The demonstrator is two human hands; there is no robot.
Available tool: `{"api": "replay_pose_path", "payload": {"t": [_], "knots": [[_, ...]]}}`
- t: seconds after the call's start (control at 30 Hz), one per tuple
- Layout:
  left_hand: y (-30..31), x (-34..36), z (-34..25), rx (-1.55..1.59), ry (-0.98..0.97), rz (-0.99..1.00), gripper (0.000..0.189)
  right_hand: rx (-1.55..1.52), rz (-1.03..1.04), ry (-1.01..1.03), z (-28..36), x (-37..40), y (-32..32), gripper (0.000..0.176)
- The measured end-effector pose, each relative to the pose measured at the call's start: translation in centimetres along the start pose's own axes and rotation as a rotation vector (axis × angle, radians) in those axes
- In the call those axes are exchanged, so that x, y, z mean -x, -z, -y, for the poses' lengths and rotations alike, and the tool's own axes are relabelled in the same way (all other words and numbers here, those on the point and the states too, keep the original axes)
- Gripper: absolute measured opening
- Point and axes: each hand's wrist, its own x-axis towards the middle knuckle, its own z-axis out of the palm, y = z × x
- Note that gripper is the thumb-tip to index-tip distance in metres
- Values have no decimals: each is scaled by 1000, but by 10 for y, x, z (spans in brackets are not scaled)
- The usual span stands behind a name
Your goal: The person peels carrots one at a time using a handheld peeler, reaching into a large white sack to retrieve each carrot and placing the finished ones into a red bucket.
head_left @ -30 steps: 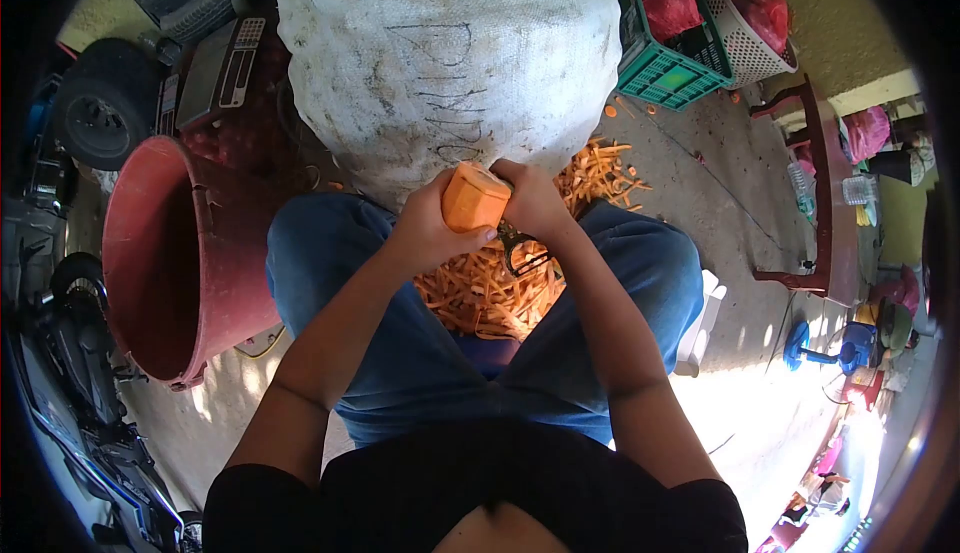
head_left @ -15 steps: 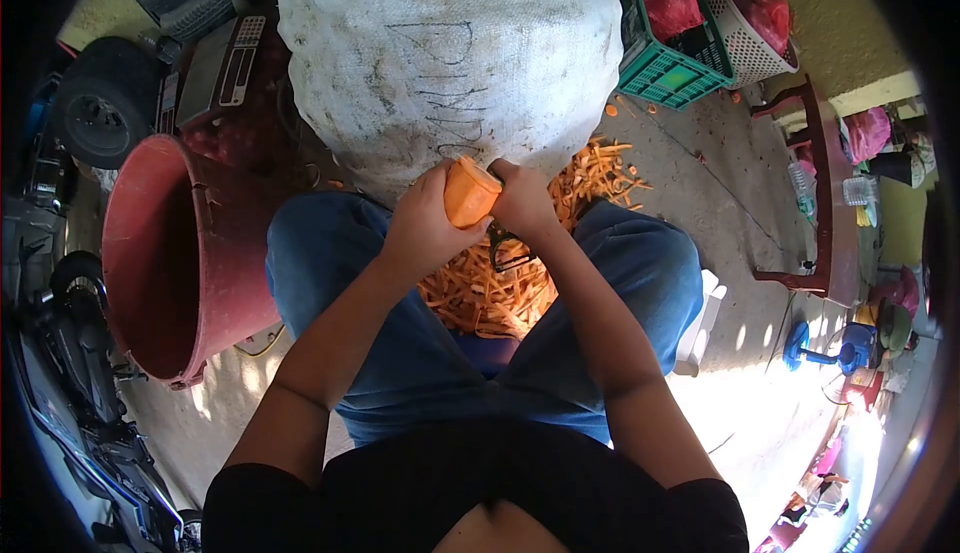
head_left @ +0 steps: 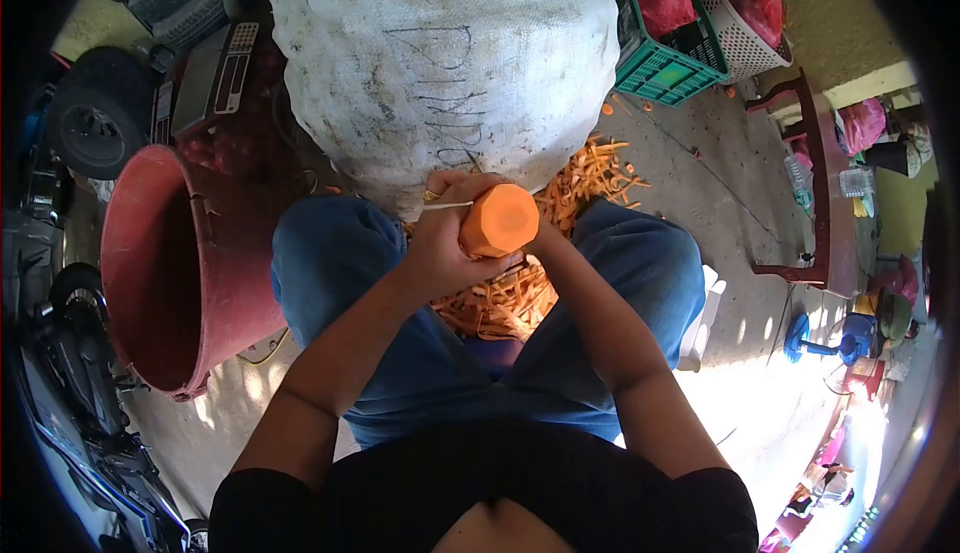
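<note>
A thick, peeled orange carrot [head_left: 502, 220] points its flat, cut-looking end up towards me. Wrapped round its left side is my left hand [head_left: 447, 238], closed on it. A thin pale strip lies across this hand's fingers, near a yellowish ring. Behind and to the right of the carrot, my right hand [head_left: 548, 238] shows only in part; its fingers and anything they hold are hidden. Below both hands, between my knees, lies a heap of orange peelings [head_left: 495, 311]. More peelings [head_left: 590, 178] are piled beyond my right knee.
A big white woven sack [head_left: 450, 63] stands right in front of me. To my left a red tub [head_left: 235, 253] lies tilted, with a scale [head_left: 215, 78] beyond it. At the far right are a green crate [head_left: 665, 78], a white basket [head_left: 745, 48] and a dark red wooden frame [head_left: 822, 193].
The carrot has turned so its end faces me, and moved slightly right. My right hand, earlier a fist at its far right side, is now mostly behind it.
</note>
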Motion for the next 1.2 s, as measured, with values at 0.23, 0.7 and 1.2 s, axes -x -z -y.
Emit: {"api": "replay_pose_path", "payload": {"t": [0.23,0.7,1.2], "knots": [[2,-4,16,-153,-62,-197,65,-757,23,-171,76,5,-4,32],[16,-5,36,-79,498,168,59,445,-480,-234,123,18,28,21],[11,-7,45,399,438,147,61,737,-246,-65,137,36,36,19]]}}
